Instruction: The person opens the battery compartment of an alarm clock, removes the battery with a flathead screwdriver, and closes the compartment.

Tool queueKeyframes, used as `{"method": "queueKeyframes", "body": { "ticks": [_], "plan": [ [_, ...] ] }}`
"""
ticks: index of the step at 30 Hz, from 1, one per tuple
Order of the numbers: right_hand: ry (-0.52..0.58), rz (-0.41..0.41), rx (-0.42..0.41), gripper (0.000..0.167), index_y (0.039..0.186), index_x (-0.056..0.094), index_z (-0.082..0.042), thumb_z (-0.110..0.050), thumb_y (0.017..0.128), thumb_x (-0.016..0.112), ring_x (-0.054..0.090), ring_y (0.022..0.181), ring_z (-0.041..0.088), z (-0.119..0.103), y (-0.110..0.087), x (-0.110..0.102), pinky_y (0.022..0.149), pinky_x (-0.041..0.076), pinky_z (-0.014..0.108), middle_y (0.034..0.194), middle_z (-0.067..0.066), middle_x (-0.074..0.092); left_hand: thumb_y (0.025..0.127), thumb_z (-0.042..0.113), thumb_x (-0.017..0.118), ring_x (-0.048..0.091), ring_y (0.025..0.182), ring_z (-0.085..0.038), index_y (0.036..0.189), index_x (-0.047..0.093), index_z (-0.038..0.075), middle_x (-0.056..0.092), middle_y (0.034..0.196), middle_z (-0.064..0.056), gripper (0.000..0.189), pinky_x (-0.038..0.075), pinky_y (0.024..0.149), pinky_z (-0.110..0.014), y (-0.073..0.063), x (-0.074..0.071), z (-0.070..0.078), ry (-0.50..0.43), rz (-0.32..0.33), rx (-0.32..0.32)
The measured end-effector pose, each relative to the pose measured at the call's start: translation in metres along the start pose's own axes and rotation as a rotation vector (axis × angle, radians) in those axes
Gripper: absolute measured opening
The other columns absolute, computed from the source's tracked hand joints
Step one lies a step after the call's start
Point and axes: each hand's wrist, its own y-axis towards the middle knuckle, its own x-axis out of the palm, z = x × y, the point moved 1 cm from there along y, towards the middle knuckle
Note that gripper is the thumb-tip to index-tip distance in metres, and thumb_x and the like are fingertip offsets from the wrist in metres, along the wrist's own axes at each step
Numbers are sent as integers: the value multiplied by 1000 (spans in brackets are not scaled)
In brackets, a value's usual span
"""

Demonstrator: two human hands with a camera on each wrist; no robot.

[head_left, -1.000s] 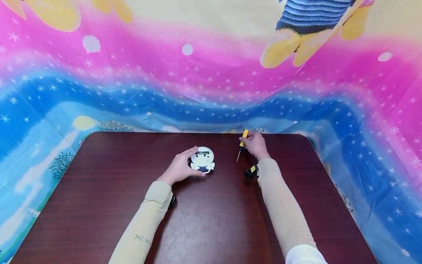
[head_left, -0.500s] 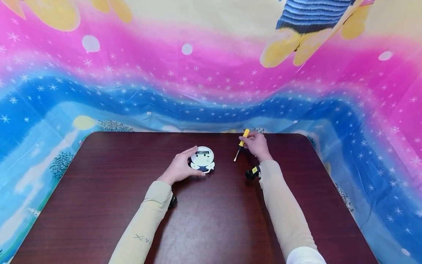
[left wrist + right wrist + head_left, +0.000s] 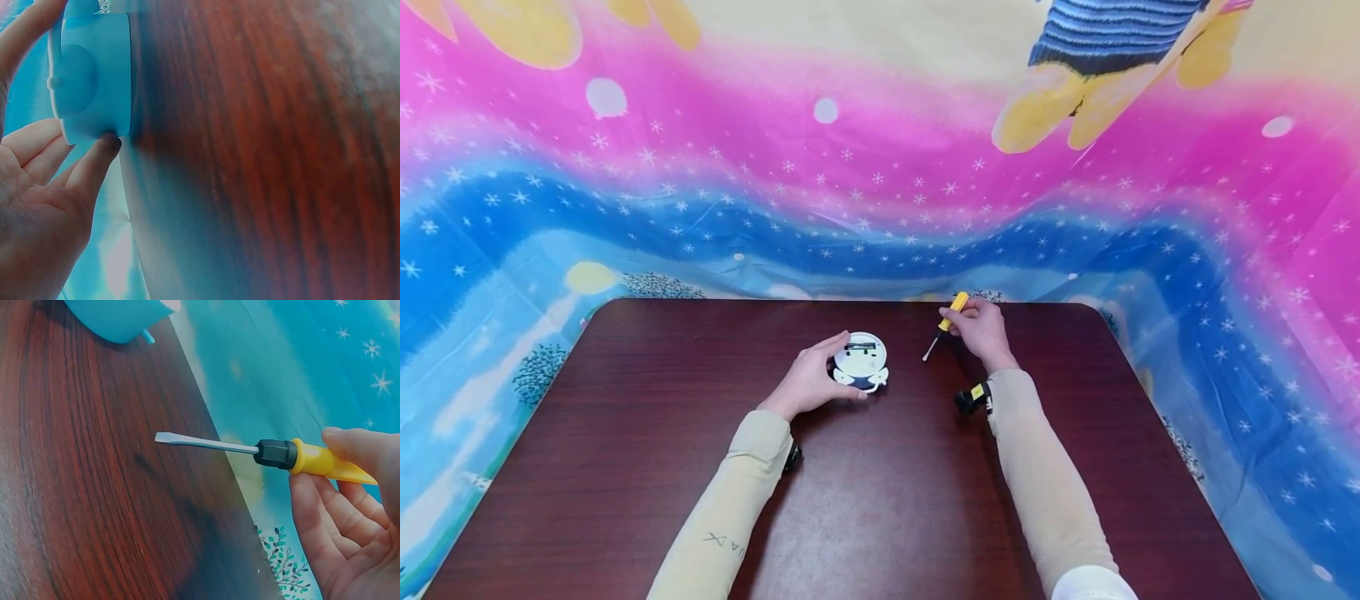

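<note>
My left hand [image 3: 808, 379] grips a small round white alarm clock [image 3: 862, 358] by its left side, thumb on the near edge and fingers on the far edge. The clock lies on the table with its back up, showing a dark elongated slot and small dark knobs or holes. In the left wrist view the clock's side [image 3: 103, 81] looks blue-tinted. Right of it, my right hand [image 3: 987, 327] pinches a screwdriver [image 3: 950, 318] by its yellow handle. The right wrist view shows its flat blade [image 3: 206, 444] and black collar, the tip above the table and apart from the clock.
The dark red-brown wooden table [image 3: 880, 500] has rounded far corners. Close behind it hangs a pink and blue patterned cloth [image 3: 880, 192], which also runs down both sides. A black wrist camera [image 3: 972, 398] sits on the right cuff.
The screwdriver has tilted further, and its tip has moved left toward the clock and slightly away from me. The left hand and the clock have stayed in place.
</note>
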Motion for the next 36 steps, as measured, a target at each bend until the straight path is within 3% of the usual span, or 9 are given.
{"method": "queueKeyframes", "body": {
  "ticks": [5, 16, 21, 26, 36],
  "plan": [
    [54, 17, -13, 39, 116, 58, 6, -22, 94, 76, 70, 95, 41, 0, -2, 4, 91, 55, 50, 102, 21, 70, 69, 43, 95, 32, 147, -22, 157, 39, 5, 37, 161, -5, 111, 30, 117, -44, 0, 1, -1, -6, -6, -8],
    [178, 40, -42, 33, 113, 66, 5, -19, 93, 78, 72, 78, 20, 2, -3, 10, 83, 59, 39, 101, 21, 71, 69, 44, 95, 32, 147, -21, 157, 39, 6, 37, 161, -2, 111, 31, 117, -42, 2, 1, -4, -8, -9, -15],
    [268, 19, -50, 37, 117, 66, 9, -17, 93, 78, 73, 79, 19, 3, -5, 14, 77, 60, 31, 105, 23, 72, 69, 44, 95, 33, 147, -22, 157, 40, 6, 38, 161, -4, 111, 31, 117, -44, 2, 1, -4, -3, -6, -9],
    [302, 20, -39, 46, 124, 63, 12, -18, 92, 79, 74, 84, 22, 2, -6, 17, 78, 60, 31, 106, 20, 72, 69, 44, 95, 33, 147, -22, 157, 40, 5, 38, 161, -5, 110, 31, 117, -44, 2, 1, -4, -4, -5, -10],
    [367, 52, -47, 37, 113, 68, 4, -20, 89, 82, 75, 81, 23, -2, -12, 21, 76, 60, 33, 102, 19, 74, 67, 45, 96, 32, 147, -22, 156, 41, 6, 38, 160, -1, 111, 29, 117, -44, 1, 1, -3, -3, 2, -15]
  ]
}}
